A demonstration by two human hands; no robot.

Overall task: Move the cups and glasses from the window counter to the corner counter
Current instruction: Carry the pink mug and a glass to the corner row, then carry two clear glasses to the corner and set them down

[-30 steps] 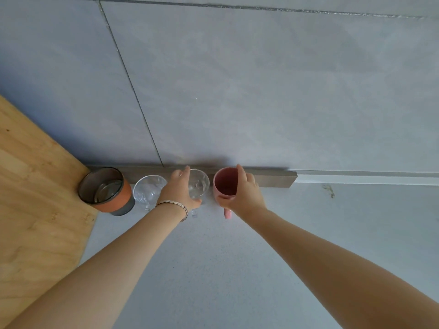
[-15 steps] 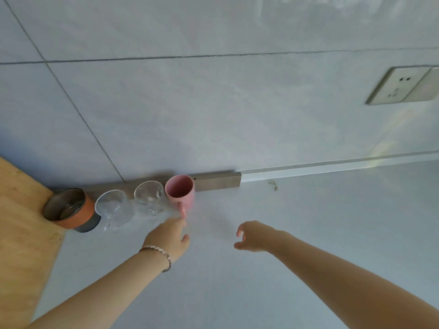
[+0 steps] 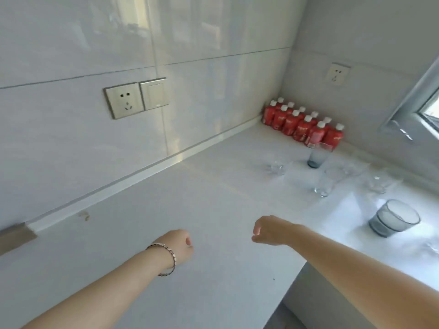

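Table [image 3: 190,186]: white surface running along the tiled wall and turning at the far corner under the window [image 3: 427,108].
Red bottles [image 3: 301,122]: two rows with white caps, packed into the far corner against the wall.
Wall fittings: a socket [image 3: 124,100] and a switch [image 3: 154,94] side by side on the left wall; a second socket [image 3: 336,73] on the far wall above the bottles.
Tall blue-tinted glass [image 3: 317,155]: upright, just in front of the bottles.
Short clear glass [image 3: 276,166]: upright, to the left of the tall blue-tinted glass and apart from it.
Clear tumbler [image 3: 324,185]: upright, nearer the camera than the tall blue-tinted glass.
Further clear glasses [image 3: 377,184]: near the window edge; outlines blurred by glare, number uncertain.
Short blue-tinted glass [image 3: 392,218]: upright in bright sunlight on the right part of the table, nearest the right forearm.
Left hand [image 3: 177,245]: above bare table, fingers curled loosely under, holding nothing; a bracelet [image 3: 166,258] circles the wrist.
Right hand [image 3: 270,230]: above bare table, fingers bent downward and relaxed, empty, well short of all the glasses.
Obstructions: open table lies between both hands and the glasses.
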